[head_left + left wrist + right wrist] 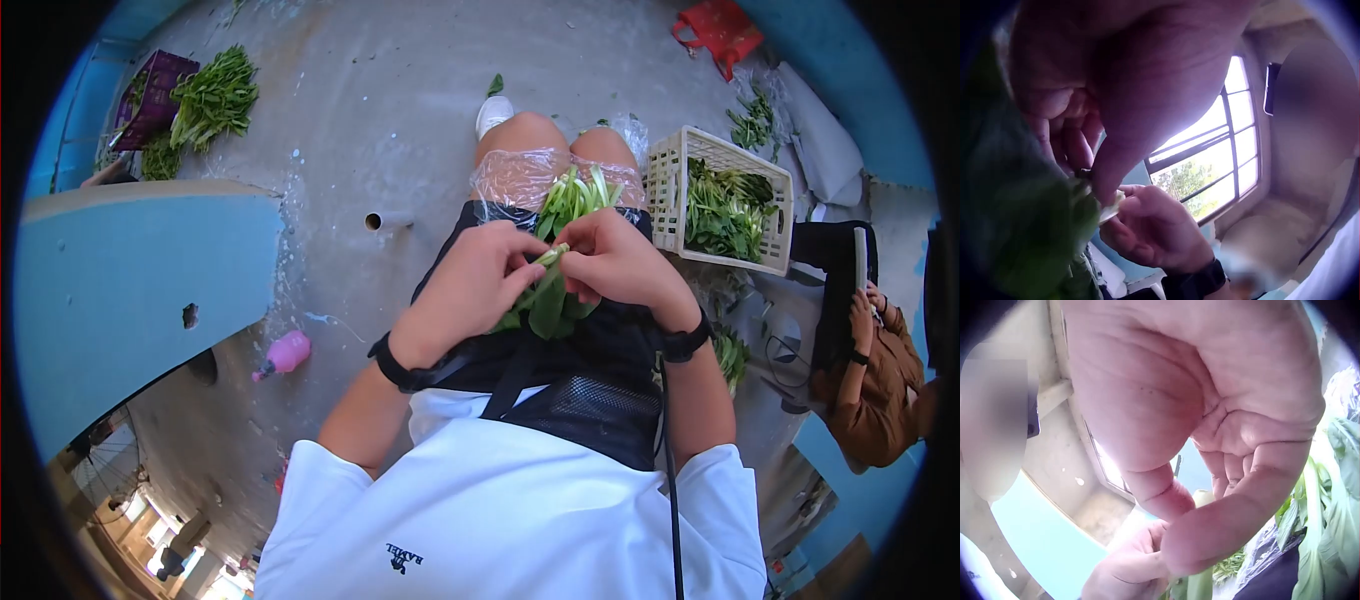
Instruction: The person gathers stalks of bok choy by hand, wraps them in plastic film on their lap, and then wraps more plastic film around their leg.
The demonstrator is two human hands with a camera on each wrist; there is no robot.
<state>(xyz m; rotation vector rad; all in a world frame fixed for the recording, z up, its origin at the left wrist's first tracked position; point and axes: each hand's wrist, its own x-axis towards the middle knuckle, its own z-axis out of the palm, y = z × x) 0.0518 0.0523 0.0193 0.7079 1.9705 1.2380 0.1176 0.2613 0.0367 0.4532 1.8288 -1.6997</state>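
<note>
Two hands: I see the left hand (468,288) and right hand (628,268) pinching the stalk, fingertips close together.
Leafy stalk (549,259): above the lap, pale base up, leaves toward the waist.
Feel: light, I judge; crisp stem, soft leaves that tear easily.
Best hold: I'd pinch the firm base lightly.
Other greens (572,197): over the thighs, beside plastic film (508,180).

Grey floor (340,120): pink bottle (288,352) near blue wall (150,270); short pipe (390,220); red bag (722,36) farther off. Bystander in brown top (875,390), right edge. Spoked wheel (108,468), lower left. Paned window (1230,128), foliage (1191,181) outside.
</note>
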